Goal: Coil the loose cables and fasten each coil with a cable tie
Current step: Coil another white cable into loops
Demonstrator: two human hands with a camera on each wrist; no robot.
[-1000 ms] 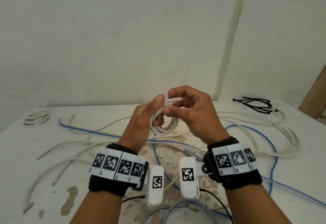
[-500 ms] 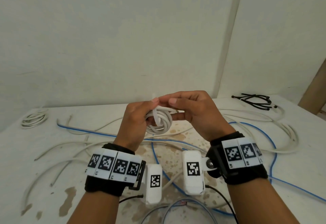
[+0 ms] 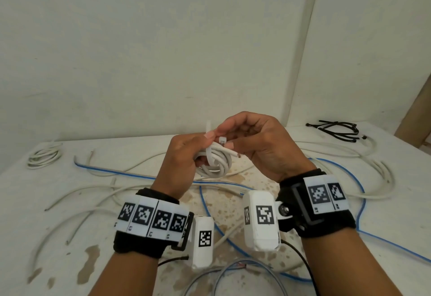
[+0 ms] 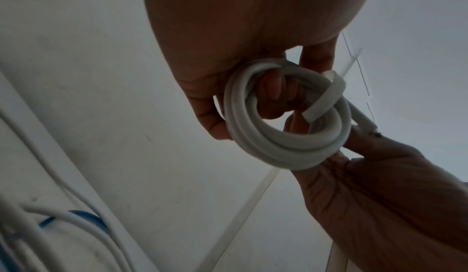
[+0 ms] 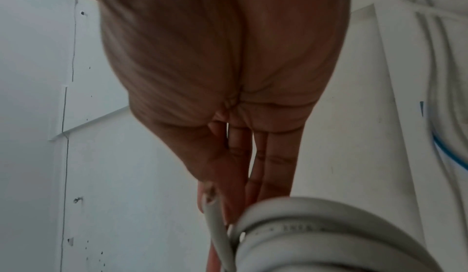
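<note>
A small coil of white cable (image 3: 215, 166) is held up above the table between both hands. My left hand (image 3: 203, 148) grips the coil, with fingers curled through its middle, as the left wrist view shows at the coil (image 4: 278, 148). A white cable tie (image 3: 210, 155) wraps across the coil, and its tail sticks up beside my left thumb. My right hand (image 3: 227, 137) pinches the tie's head end between thumb and forefinger. The tie's band (image 4: 328, 96) loops over the coil's rim. One cut cable end (image 5: 215, 214) pokes out of the coil (image 5: 329, 224).
Loose white cables (image 3: 373, 167) and a blue cable (image 3: 359, 193) sprawl over the stained white table (image 3: 70, 260). A finished white coil (image 3: 44, 155) lies far left. Black ties (image 3: 335, 130) lie far right, by a wooden board (image 3: 415, 118). A grey cable (image 3: 233, 272) loops near me.
The tie has gone round the coil and its tail now points up by my left thumb. My right fingers have shifted onto the tie's head end. Both hands stay raised.
</note>
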